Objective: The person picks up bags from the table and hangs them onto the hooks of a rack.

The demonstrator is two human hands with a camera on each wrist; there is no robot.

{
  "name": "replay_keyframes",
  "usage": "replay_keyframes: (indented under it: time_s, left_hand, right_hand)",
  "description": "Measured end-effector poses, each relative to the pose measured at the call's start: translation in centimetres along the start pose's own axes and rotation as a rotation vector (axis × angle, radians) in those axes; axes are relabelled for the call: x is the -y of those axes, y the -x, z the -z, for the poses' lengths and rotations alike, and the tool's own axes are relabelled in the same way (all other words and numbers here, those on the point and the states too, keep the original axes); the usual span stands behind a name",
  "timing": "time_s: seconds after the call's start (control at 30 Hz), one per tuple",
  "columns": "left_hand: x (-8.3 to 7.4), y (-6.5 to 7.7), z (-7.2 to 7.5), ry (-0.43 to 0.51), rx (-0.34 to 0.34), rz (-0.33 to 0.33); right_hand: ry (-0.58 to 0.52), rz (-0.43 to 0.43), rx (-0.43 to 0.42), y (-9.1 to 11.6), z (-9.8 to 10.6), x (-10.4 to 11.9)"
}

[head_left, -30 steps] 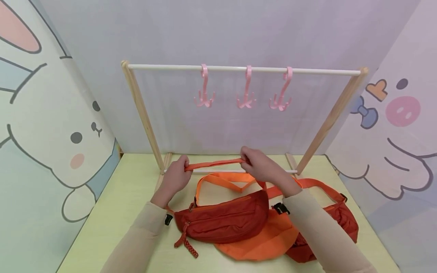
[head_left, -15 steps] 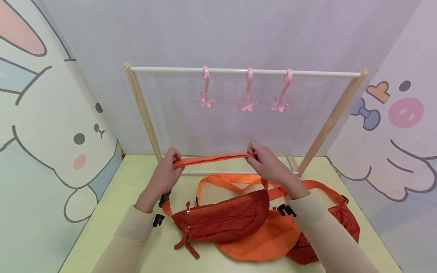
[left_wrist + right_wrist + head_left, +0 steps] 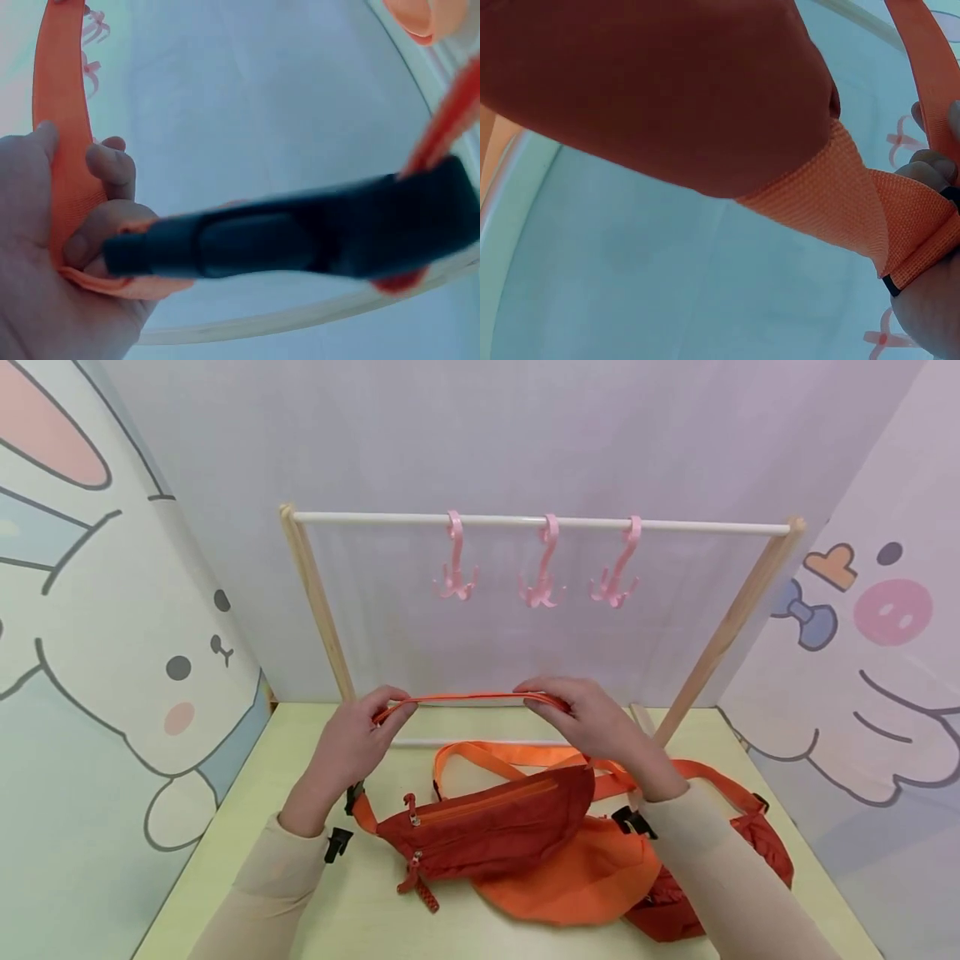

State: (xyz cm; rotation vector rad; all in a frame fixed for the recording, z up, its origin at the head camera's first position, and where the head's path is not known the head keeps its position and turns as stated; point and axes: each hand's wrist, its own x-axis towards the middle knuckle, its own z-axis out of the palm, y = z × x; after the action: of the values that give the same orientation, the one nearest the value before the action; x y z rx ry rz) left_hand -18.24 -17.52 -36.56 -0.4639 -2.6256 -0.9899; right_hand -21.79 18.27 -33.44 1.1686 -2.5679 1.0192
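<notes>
The long dark red cloth waist bag is at the near middle of the pale yellow table, under the two arms. It lies over part of a bright orange cloth bag. I cannot tell if it is lifted a little.

The left hand curls its fingers and thumb round the flat orange strap, with almost no gap. The right hand pinches the strap between thumb and fingers. Between them the strap is nearly straight.

The strap could slip out if the right hand's pinch is too loose. The orange loop behind the bag could get caught and drag the other bags along, as they lie so close. The black plastic clip hangs free by the left sleeve, so it might snag.

The bag's long way runs left to right, on a slant: its thin left end is nearer and its round right end is farther. Its zip pulls hang at the left end. The strap between the hands runs left to right too.
</notes>
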Motion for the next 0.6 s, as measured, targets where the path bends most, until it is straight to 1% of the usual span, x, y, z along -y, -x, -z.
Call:
replay_keyframes:
  time_s: [0.13, 0.27, 0.4, 0.6]
  left_hand:
    - [-1.1, 0.0, 0.9, -0.021, -0.046, -0.045]
    - [-2.0, -0.2, 1.6, -0.019, -0.106, -0.079]
    - [-2.8, -0.6, 2.2, 0.000, -0.170, -0.090]
    - [-3.8, -1.7, 3.0, 0.019, -0.271, -0.078]
  right_hand:
    - [0.045, 0.056, -0.063, -0.4, 0.6, 1.0]
    - [0.082, 0.093, -0.113, -0.9, 1.2, 1.8]
    - [0.112, 0.118, -0.167, -1.6, 1.7, 2.5]
    - [0.180, 0.172, -0.280, -3.0, 2.1, 3.2]
